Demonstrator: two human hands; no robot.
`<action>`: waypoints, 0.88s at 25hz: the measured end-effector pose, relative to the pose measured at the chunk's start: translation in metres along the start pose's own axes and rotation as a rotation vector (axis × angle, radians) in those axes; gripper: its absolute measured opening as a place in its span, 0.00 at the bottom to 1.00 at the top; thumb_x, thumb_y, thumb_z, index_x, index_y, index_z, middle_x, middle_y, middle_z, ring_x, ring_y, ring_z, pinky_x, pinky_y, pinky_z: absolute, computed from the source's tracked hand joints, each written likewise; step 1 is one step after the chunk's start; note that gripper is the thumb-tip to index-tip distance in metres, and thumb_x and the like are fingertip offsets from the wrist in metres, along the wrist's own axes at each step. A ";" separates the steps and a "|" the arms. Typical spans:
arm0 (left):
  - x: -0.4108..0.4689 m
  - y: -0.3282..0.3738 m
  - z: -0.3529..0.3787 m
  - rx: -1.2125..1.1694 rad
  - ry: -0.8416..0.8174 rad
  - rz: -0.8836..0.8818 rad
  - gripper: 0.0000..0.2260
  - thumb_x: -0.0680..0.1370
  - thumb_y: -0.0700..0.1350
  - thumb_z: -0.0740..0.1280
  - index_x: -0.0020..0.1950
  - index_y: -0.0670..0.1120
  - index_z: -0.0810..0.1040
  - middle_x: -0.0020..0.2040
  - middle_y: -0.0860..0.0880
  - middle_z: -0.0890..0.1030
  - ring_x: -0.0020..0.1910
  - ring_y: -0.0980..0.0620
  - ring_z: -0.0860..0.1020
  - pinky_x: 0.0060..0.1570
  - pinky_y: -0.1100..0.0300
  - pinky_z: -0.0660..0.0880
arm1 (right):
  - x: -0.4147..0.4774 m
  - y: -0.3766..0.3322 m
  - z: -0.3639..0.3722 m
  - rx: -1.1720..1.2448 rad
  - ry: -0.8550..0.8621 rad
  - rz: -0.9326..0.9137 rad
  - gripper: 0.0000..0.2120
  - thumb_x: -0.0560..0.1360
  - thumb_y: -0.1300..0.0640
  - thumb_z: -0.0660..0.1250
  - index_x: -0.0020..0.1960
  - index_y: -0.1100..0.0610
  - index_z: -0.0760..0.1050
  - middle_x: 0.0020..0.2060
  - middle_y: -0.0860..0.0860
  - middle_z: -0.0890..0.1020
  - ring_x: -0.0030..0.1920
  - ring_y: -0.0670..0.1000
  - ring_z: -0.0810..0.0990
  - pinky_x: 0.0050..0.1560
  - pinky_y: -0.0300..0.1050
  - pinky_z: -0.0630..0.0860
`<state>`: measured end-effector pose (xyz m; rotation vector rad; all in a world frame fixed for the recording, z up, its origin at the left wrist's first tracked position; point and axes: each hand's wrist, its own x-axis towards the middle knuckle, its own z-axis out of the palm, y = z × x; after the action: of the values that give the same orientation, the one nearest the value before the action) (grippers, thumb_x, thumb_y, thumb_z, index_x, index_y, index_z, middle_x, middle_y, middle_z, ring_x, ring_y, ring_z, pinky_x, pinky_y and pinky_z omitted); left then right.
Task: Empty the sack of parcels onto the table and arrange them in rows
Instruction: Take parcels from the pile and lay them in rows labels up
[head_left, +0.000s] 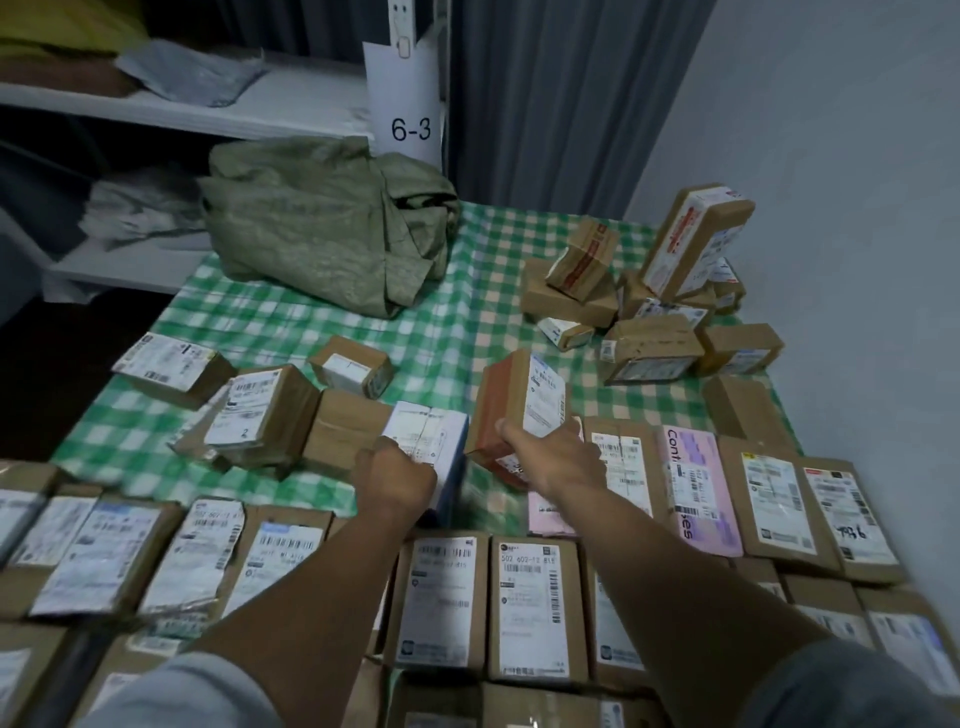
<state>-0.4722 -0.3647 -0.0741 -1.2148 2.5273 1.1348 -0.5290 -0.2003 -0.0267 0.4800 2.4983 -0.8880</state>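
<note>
Left grip (399, 469) is clasping the white box (434, 428), right grip (551, 457) the red-brown box (506, 402); best setting both flush, labels up.

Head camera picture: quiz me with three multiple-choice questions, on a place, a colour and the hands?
1. Where is the green sack?
A on the floor
B on the tablecloth's far left
C in the person's arms

2. The tablecloth's checks are:
A green and white
B red and white
C blue and yellow

3. The left hand and right hand are:
A both idle
B both on the sack
C each gripping a parcel

Answers: B, it lies crumpled there; A, green squares show; C, left grips the white parcel, right the red-brown parcel.
</note>
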 end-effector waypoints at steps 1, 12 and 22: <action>0.001 -0.002 0.001 0.021 -0.001 -0.006 0.24 0.73 0.42 0.71 0.67 0.38 0.71 0.65 0.36 0.72 0.65 0.36 0.71 0.62 0.49 0.73 | -0.002 0.002 0.007 -0.025 0.000 -0.009 0.57 0.64 0.22 0.63 0.81 0.55 0.53 0.70 0.60 0.72 0.69 0.64 0.70 0.67 0.57 0.71; 0.015 -0.018 0.034 0.293 -0.109 -0.098 0.62 0.61 0.64 0.80 0.80 0.42 0.46 0.78 0.37 0.53 0.79 0.38 0.51 0.76 0.43 0.56 | -0.013 0.011 0.048 -0.214 0.087 -0.052 0.55 0.66 0.23 0.64 0.79 0.57 0.54 0.69 0.61 0.68 0.68 0.61 0.66 0.64 0.56 0.69; 0.021 -0.010 -0.001 0.055 -0.039 -0.100 0.48 0.68 0.64 0.73 0.78 0.44 0.55 0.73 0.35 0.62 0.73 0.36 0.58 0.68 0.46 0.63 | -0.015 0.014 0.054 -0.330 0.081 -0.074 0.57 0.67 0.22 0.62 0.80 0.58 0.48 0.70 0.62 0.65 0.69 0.62 0.65 0.65 0.57 0.69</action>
<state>-0.4787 -0.3823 -0.0871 -1.2762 2.4229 1.0500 -0.4940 -0.2285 -0.0639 0.3193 2.6813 -0.4739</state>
